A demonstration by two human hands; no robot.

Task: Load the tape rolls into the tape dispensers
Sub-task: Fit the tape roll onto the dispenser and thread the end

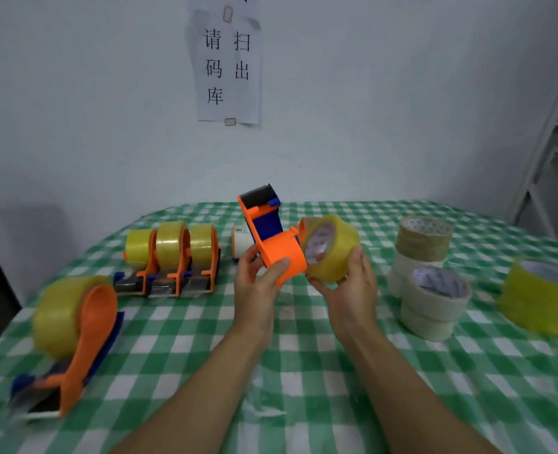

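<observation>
Five tape dispensers (284, 253), one held roll (333, 250), three roll stacks (435, 303)

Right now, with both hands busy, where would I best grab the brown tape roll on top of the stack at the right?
Take the brown tape roll from above, with fingers and thumb across its outer wall. It lies flat with its core hole up on the white rolls, so its wall probably stands clear of its neighbours.

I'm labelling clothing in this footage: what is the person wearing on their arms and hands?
Nothing shows: the left hand and right hand are ungloved, and both forearms are bare to the frame's edge, with no sleeves, watch or wristbands. Rings: too blurred to tell.
</observation>
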